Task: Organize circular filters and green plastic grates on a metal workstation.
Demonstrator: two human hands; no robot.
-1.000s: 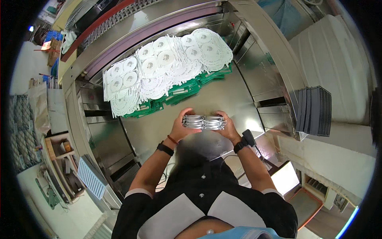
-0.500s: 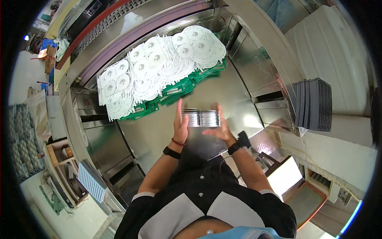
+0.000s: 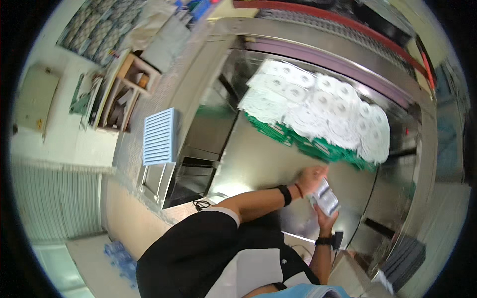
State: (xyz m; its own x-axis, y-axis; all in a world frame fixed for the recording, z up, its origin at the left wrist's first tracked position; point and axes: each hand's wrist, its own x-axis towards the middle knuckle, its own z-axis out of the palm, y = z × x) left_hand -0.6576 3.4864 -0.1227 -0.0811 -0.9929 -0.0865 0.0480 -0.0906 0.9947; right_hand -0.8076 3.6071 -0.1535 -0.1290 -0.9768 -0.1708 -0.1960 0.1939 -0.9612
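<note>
A compact stack of thin flat pieces [image 3: 326, 199], white and silvery along its edges, is held tilted between my two hands above the metal work surface [image 3: 258, 166]. My left hand [image 3: 311, 180], somewhat blurred, closes over the stack's upper end. Under the lower end, my right hand [image 3: 326, 218] grips it, with the fingers partly hidden. Beyond them lie many overlapping white printed pieces with round shapes [image 3: 323, 102], spread in rows. Green flat pieces [image 3: 318, 148] show along their near edge. My left hand is close to these green pieces.
Steel walls [image 3: 208, 121] enclose the work surface. A light blue slatted panel [image 3: 159, 136] stands outside on the left, near a wooden shelf unit [image 3: 121, 102]. At the lower right is a stack of dark grey sheets [image 3: 405, 260]. A red rail [image 3: 323, 17] crosses the far side.
The view has swung to the left. My hands, earlier upright on either side of the stack, now hold it tilted, the left hand at its upper end and the right hand below.
</note>
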